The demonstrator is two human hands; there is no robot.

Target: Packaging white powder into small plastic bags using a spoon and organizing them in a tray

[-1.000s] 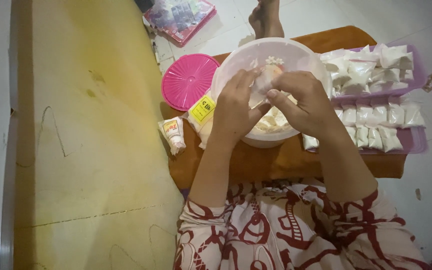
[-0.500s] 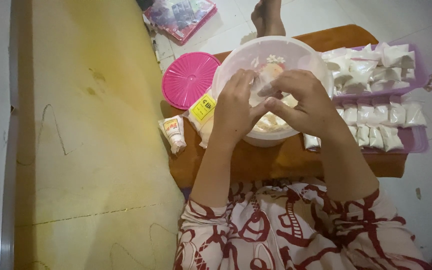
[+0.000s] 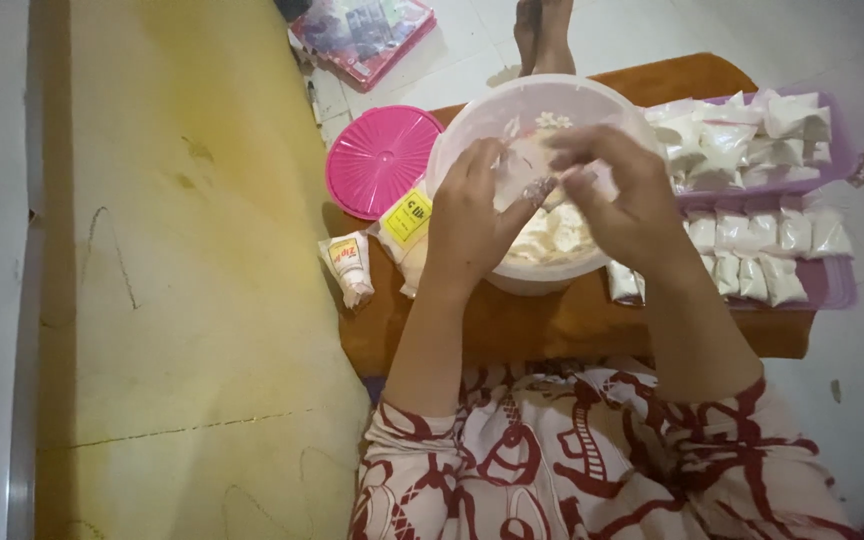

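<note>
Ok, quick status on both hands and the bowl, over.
Left hand and right hand both pinching a small clear bag over the white bowl. Bowl holds pale filling. Pink lid beside the bowl, nothing blocking.

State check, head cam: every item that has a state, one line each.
Left hand: pinching small clear bag.
Right hand: pinching same bag from the other side.
Small clear bag: held over the bowl, part-filled.
Bowl: uncovered, holds white pieces.
Pink lid: off, lying flat beside bowl.
Purple tray: carries rows of filled packets.
</note>
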